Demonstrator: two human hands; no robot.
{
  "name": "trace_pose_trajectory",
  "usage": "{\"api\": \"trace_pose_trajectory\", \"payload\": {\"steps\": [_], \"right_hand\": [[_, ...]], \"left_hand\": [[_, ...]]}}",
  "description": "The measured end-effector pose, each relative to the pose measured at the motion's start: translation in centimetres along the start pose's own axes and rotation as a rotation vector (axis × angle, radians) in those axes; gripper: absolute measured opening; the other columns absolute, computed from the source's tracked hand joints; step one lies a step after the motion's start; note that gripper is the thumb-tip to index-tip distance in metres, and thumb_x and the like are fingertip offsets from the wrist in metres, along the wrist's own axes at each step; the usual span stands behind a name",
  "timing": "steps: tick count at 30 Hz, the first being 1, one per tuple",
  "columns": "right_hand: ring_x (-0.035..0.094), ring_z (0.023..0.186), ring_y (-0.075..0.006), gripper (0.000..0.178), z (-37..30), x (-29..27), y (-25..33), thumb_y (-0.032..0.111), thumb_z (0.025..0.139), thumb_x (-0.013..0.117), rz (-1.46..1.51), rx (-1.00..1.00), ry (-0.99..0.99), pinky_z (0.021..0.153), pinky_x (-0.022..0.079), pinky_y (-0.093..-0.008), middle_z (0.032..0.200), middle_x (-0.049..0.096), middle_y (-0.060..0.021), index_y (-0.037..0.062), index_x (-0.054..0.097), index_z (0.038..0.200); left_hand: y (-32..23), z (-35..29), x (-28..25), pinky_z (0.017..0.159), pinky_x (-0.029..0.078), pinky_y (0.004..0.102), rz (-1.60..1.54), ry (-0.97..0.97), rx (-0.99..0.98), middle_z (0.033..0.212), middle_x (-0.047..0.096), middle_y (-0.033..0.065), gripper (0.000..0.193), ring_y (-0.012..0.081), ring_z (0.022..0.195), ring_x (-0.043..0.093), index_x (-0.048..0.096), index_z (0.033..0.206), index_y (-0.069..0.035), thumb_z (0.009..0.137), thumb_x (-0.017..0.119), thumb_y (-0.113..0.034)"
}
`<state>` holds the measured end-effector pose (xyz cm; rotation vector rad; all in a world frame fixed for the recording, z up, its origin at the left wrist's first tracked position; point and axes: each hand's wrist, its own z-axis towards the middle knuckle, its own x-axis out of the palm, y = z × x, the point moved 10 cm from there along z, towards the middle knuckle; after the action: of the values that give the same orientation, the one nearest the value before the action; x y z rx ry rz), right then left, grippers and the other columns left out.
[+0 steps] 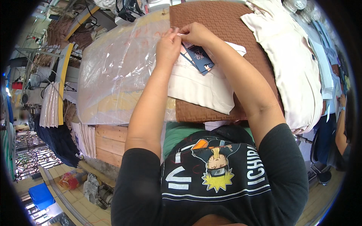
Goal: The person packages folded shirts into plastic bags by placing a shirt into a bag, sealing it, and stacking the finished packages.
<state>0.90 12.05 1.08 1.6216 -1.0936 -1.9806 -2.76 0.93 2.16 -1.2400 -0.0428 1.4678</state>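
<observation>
A folded cream garment (203, 90) lies across the table, partly on brown textured cloth. On top of it rest dark blue hang tags (205, 67), one overlapping another at a slant. My left hand (168, 46) is closed at the garment's far end. Beside it, my right hand (197, 34) pinches with bent fingers just above the tags. The fingertips of both hands meet there, and whatever small thing they grip is hidden between them.
Clear plastic sheeting (117, 71) covers the table's left part; brown cloth (211, 15) covers the right. A pile of cream garments (286, 64) lies at the right edge. Folded cream pieces (51, 107) hang at left. Another person's arm (341, 126) shows at far right.
</observation>
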Motion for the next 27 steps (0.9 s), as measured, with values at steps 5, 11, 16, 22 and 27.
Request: {"api": "trace_pose_trajectory", "payload": {"steps": [5, 11, 16, 22, 27], "right_hand": [[0.065, 0.078, -0.0226, 0.030, 0.5, -0.3, -2.8, 0.028, 0.075, 0.067, 0.005, 0.046, -0.054, 0.075, 0.050, -0.0328, 0.087, 0.069, -0.0116, 0.0076, 0.070, 0.097], [0.064, 0.082, -0.0197, 0.032, -3.6, -5.6, -2.2, 0.029, 0.079, 0.067, -0.160, -0.043, -0.195, 0.073, 0.050, -0.0308, 0.091, 0.068, -0.0107, 0.0049, 0.067, 0.101], [0.062, 0.078, -0.0135, 0.030, -14.2, -11.2, -7.4, 0.027, 0.085, 0.063, -0.089, 0.206, -0.352, 0.067, 0.048, -0.0257, 0.085, 0.066, -0.0047, 0.0042, 0.064, 0.105], [0.063, 0.073, -0.0140, 0.036, -21.4, -4.6, -9.1, 0.029, 0.083, 0.067, 0.514, 0.601, -0.037, 0.064, 0.051, -0.0252, 0.087, 0.063, -0.0075, -0.0012, 0.061, 0.102], [0.061, 0.063, -0.0088, 0.029, -20.2, -0.9, -7.4, 0.018, 0.086, 0.063, 0.721, 0.556, 0.047, 0.057, 0.052, -0.0200, 0.084, 0.061, -0.0038, 0.0013, 0.053, 0.108]], "left_hand": [[-3.2, -1.5, 1.6, 0.104, 0.031, 0.0400, 0.074, 0.079, 0.093, 0.128, 0.052, 0.0181, 0.035, 0.0356, 0.126, 0.042, 0.059, 0.119, -0.006, 0.090, 0.049, -0.023], [-4.7, -4.5, 1.1, 0.101, 0.034, 0.0445, 0.302, 0.037, 0.181, 0.129, 0.052, 0.0156, 0.035, 0.0324, 0.124, 0.044, 0.059, 0.118, -0.004, 0.086, 0.052, -0.016], [-5.1, -7.5, -1.3, 0.094, 0.039, 0.0441, 0.359, -0.052, 0.133, 0.119, 0.057, 0.0132, 0.037, 0.0306, 0.112, 0.051, 0.060, 0.117, -0.005, 0.081, 0.057, -0.010], [-3.7, -8.5, -3.9, 0.080, 0.046, 0.0390, 0.341, -0.062, -0.005, 0.097, 0.059, 0.0085, 0.028, 0.0279, 0.091, 0.055, 0.066, 0.107, -0.007, 0.079, 0.061, -0.009], [-3.2, -7.8, -4.0, 0.074, 0.049, 0.0372, 0.228, -0.071, -0.089, 0.089, 0.060, 0.0073, 0.020, 0.0251, 0.084, 0.057, 0.069, 0.100, -0.010, 0.083, 0.059, -0.012]]}}
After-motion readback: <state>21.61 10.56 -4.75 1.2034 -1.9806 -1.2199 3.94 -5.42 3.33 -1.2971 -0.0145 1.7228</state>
